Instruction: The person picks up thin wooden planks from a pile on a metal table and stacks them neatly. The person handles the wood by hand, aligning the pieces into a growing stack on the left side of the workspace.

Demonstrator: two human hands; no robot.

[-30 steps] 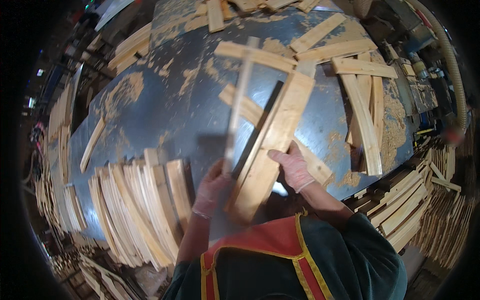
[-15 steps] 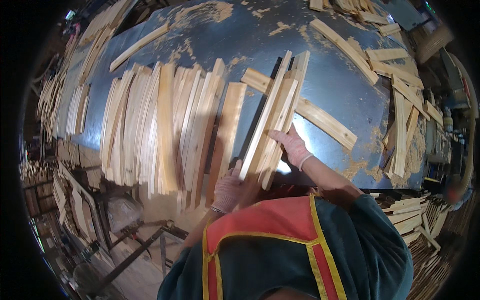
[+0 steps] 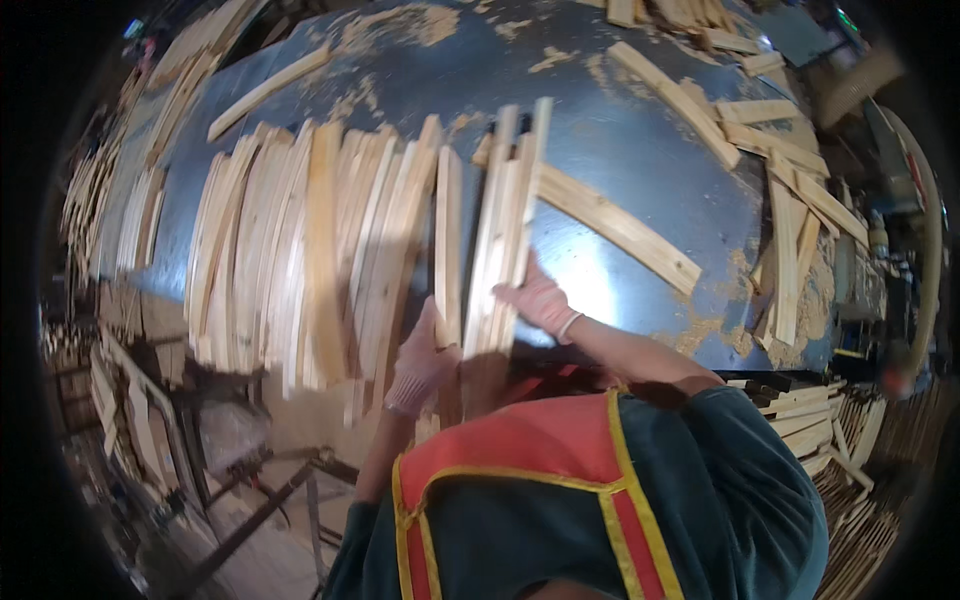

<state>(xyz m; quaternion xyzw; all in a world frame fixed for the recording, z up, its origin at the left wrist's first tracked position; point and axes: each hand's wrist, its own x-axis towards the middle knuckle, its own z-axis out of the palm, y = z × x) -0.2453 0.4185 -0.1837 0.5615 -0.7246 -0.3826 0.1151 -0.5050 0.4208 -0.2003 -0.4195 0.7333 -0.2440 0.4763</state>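
My right hand (image 3: pixel 540 303), in a pale pink knit glove, is closed on the right side of a bundle of wooden strips (image 3: pixel 505 225). The strips stand on edge side by side, their far ends uneven. My left hand (image 3: pixel 424 368), gloved alike, grips the near end of a single wooden strip (image 3: pixel 449 235) just left of the bundle, with a narrow gap between them. Left of that strip stretches a long row of wooden strips (image 3: pixel 275 230), packed close. A loose board (image 3: pixel 620 228) lies slantwise, partly behind the bundle.
The dark metal table (image 3: pixel 440 85) carries patches of sawdust (image 3: pixel 410 28). A lone strip (image 3: pixel 268 93) lies at the far left. Boards (image 3: pixel 780 125) are scattered at the right, with another long board (image 3: pixel 675 103) nearby. Stacked wood (image 3: pixel 805 425) sits below the table's right edge.
The bundle has shifted left toward the row, and its strips are closer together and more upright. My left hand has left the bundle's near end for the single strip, which now stands on edge.
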